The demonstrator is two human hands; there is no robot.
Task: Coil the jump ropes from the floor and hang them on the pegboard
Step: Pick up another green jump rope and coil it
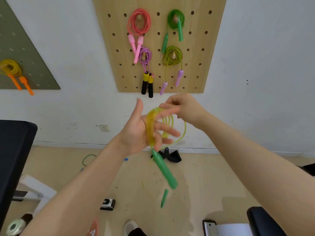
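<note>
Left hand (141, 128), fingers straight, wears translucent yellow jump rope (150, 126) coils around its palm; two green handles (164, 169) dangle below. Right hand (182, 106) pinches the rope's strand just right, near the wooden pegboard (119, 48).

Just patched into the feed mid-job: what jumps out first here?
Centre frame, the left hand has a yellow rope looped round its open palm while the right hand pinches the strand; a green handle dangles below. Behind, four coiled ropes hang on the wooden pegboard.
</note>
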